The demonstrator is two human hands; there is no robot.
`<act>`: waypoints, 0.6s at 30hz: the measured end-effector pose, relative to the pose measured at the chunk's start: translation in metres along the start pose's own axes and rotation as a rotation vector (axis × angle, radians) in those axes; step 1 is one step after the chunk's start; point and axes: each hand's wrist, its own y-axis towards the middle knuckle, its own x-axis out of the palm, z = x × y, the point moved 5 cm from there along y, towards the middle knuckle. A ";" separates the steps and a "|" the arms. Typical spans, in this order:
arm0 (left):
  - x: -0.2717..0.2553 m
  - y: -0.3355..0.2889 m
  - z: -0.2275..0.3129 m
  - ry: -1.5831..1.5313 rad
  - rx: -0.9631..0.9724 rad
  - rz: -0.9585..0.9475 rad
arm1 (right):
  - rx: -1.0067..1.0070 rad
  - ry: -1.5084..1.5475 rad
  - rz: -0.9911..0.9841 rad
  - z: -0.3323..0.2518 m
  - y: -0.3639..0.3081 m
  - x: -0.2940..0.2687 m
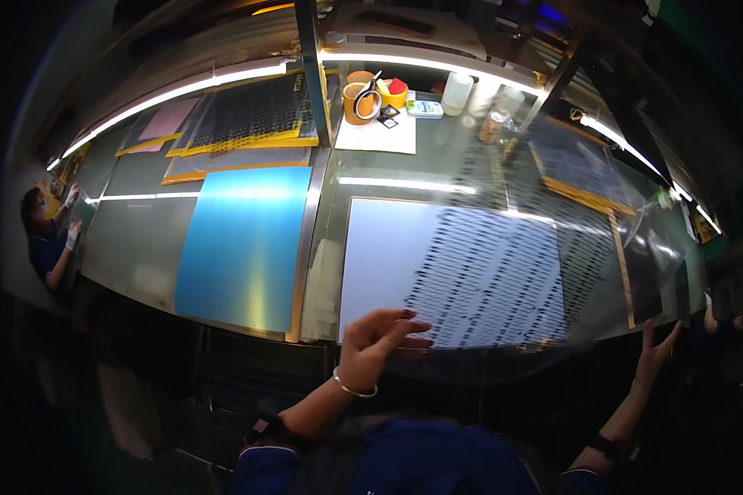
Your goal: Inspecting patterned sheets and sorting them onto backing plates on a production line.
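A large clear film [504, 264] with rows of small black marks slants over a pale white-blue sheet [385, 264] on the glass-topped bench. Part of the film is blurred. My left hand [381, 340], with a bangle at the wrist, is at the film's near left edge, its fingers curled toward the thumb around that edge. Off to the right, my right hand [657, 351] is at the film's near right corner, with thumb and finger forming a V. The exact contact of the right fingers is too dark to see clearly.
A blue sheet [243, 252] lies left of a metal divider [305, 247]. Yellow-edged films [243, 115] are stacked behind it. Scissors [367, 97], tape rolls [359, 111] and bottles [456, 92] stand at the back. Another person [48, 235] works at far left.
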 end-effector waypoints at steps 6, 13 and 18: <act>-0.087 -0.005 -0.042 0.051 -0.081 0.316 | 0.750 1.101 -0.752 0.099 -0.058 0.125; -0.129 -0.010 -0.072 0.144 -0.213 0.402 | 0.714 0.719 -0.911 0.053 -0.060 0.168; -0.136 -0.014 -0.074 0.219 -0.264 0.399 | 0.738 0.698 -0.907 0.051 -0.052 0.176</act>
